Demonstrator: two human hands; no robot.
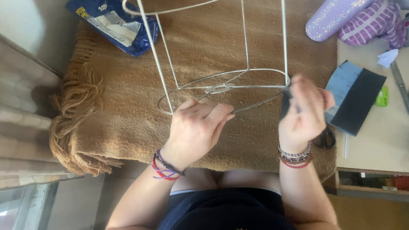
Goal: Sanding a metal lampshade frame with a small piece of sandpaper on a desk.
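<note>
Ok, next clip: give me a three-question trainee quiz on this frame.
1. True or false: the left hand grips the lower ring of the wire frame.
2. What lies under the frame? A) brown blanket B) glass sheet C) bare floor
3. Which hand pinches a dark strip against the ring?

Key: 1 true. 2 A. 3 the right hand.
</note>
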